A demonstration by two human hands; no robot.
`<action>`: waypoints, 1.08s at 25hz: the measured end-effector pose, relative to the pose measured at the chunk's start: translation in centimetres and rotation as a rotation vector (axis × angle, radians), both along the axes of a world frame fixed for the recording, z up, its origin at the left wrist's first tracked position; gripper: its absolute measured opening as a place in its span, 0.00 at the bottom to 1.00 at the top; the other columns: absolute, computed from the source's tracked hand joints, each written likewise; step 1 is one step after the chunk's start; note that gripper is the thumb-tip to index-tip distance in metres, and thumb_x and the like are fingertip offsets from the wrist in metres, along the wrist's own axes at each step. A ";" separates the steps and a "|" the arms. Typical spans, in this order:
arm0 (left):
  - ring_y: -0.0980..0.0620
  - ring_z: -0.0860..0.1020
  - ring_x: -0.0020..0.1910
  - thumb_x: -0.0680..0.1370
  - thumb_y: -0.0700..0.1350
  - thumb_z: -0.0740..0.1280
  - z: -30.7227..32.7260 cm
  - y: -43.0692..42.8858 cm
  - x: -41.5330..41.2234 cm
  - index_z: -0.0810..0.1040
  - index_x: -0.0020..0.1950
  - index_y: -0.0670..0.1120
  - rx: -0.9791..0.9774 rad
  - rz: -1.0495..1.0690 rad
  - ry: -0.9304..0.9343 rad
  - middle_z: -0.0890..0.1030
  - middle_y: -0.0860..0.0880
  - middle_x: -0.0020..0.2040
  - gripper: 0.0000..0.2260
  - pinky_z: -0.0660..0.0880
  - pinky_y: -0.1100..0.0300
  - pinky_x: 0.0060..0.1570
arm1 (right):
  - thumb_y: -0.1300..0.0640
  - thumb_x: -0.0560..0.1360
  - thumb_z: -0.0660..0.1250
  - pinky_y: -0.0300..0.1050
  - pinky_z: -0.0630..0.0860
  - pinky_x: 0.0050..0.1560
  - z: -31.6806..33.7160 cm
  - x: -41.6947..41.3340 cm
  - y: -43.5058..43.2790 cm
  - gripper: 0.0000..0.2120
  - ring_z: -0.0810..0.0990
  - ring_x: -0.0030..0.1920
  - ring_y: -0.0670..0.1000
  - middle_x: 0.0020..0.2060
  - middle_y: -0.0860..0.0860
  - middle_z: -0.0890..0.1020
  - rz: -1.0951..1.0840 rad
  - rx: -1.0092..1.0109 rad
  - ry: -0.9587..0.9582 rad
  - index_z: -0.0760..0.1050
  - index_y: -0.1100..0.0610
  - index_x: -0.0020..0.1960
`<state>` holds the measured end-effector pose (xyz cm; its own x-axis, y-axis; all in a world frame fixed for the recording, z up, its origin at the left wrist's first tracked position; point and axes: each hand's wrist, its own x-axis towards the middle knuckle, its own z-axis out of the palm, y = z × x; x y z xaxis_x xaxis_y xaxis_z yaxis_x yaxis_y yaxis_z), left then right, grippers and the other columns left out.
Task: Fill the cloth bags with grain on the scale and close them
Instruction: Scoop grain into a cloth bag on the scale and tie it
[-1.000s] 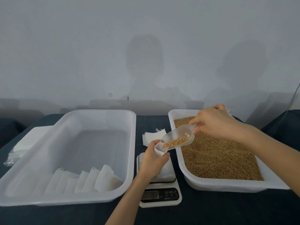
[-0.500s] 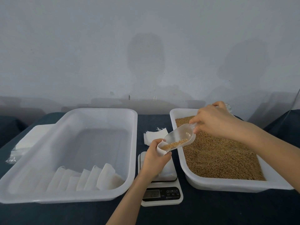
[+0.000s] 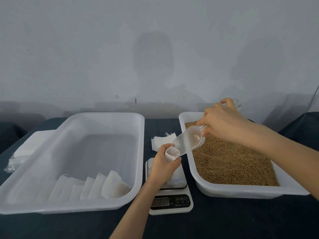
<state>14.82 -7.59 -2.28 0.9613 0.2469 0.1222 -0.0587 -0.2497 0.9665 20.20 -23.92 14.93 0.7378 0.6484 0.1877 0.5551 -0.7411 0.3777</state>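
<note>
Head camera: near the front edge of the desk [image 3: 241,221] my left hand [image 3: 162,167] grips the cloth bag [image 3: 170,153] over the scale [image 3: 170,202]; beyond, my right hand [image 3: 222,124] pinches the scoop [image 3: 189,141] by its handle, lip in the bag's mouth. The scoop has just emptied, so weighing likely follows.

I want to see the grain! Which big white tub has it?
The tub on the right, beside the scale, is full of brown grain. The left tub holds only a row of white cloth bags.
</note>
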 end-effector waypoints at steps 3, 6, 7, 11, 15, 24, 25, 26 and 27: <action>0.59 0.76 0.50 0.73 0.46 0.72 0.0 0.0 0.1 0.67 0.61 0.59 0.000 0.007 -0.001 0.74 0.61 0.51 0.21 0.72 0.75 0.36 | 0.45 0.75 0.65 0.54 0.48 0.64 0.1 -0.6 0.6 0.11 0.70 0.57 0.53 0.50 0.48 0.77 0.038 -0.072 -0.111 0.78 0.42 0.56; 0.59 0.76 0.49 0.73 0.46 0.71 0.0 0.0 0.1 0.68 0.62 0.57 -0.009 0.011 0.000 0.75 0.61 0.51 0.21 0.71 0.76 0.36 | 0.46 0.75 0.65 0.56 0.46 0.65 0.3 -1.1 1.1 0.11 0.70 0.56 0.55 0.50 0.49 0.77 0.078 -0.115 -0.216 0.79 0.46 0.56; 0.60 0.76 0.49 0.73 0.46 0.71 0.0 0.0 0.1 0.68 0.62 0.57 -0.011 0.009 -0.001 0.75 0.61 0.51 0.21 0.71 0.77 0.35 | 0.47 0.75 0.65 0.57 0.45 0.66 0.3 -1.2 1.2 0.11 0.70 0.56 0.55 0.49 0.50 0.77 0.095 -0.121 -0.239 0.79 0.47 0.55; 0.58 0.77 0.48 0.73 0.46 0.71 0.0 0.2 0.0 0.68 0.62 0.57 -0.006 0.012 -0.006 0.75 0.60 0.51 0.21 0.70 0.76 0.35 | 0.52 0.69 0.72 0.61 0.57 0.69 0.1 -1.8 1.4 0.06 0.75 0.48 0.57 0.40 0.52 0.78 0.212 -0.123 -0.400 0.82 0.51 0.45; 0.62 0.76 0.48 0.73 0.46 0.71 0.1 0.2 -0.1 0.67 0.60 0.59 -0.013 0.007 0.003 0.74 0.62 0.49 0.20 0.70 0.77 0.35 | 0.51 0.72 0.68 0.58 0.46 0.68 0.2 -1.8 0.9 0.10 0.73 0.54 0.57 0.47 0.51 0.78 0.159 -0.109 -0.322 0.80 0.50 0.53; 0.61 0.75 0.50 0.73 0.46 0.71 0.2 0.2 -0.5 0.67 0.62 0.60 0.022 0.010 0.025 0.72 0.64 0.51 0.22 0.69 0.80 0.34 | 0.41 0.75 0.62 0.50 0.80 0.41 -5.3 2.4 -6.0 0.18 0.80 0.39 0.49 0.47 0.48 0.81 -0.321 0.405 0.120 0.78 0.50 0.58; 0.61 0.74 0.50 0.73 0.46 0.71 0.3 0.2 -0.5 0.66 0.62 0.61 0.032 0.010 0.031 0.72 0.64 0.51 0.22 0.69 0.80 0.33 | 0.43 0.75 0.63 0.47 0.79 0.35 -6.5 2.7 -6.7 0.16 0.78 0.33 0.46 0.42 0.47 0.81 -0.350 0.438 0.179 0.78 0.51 0.55; 0.61 0.74 0.50 0.73 0.46 0.71 0.3 0.1 -0.5 0.66 0.63 0.61 0.042 0.013 0.039 0.72 0.64 0.52 0.23 0.69 0.79 0.33 | 0.44 0.76 0.63 0.42 0.76 0.28 -7.6 2.9 -7.2 0.13 0.76 0.28 0.45 0.37 0.46 0.80 -0.377 0.447 0.210 0.79 0.52 0.52; 0.60 0.74 0.50 0.74 0.46 0.71 0.4 0.1 -0.5 0.66 0.64 0.60 0.050 0.018 0.048 0.72 0.62 0.53 0.23 0.68 0.79 0.33 | 0.45 0.76 0.63 0.39 0.71 0.25 -8.6 3.0 -7.6 0.12 0.75 0.26 0.44 0.33 0.46 0.79 -0.399 0.442 0.223 0.78 0.52 0.50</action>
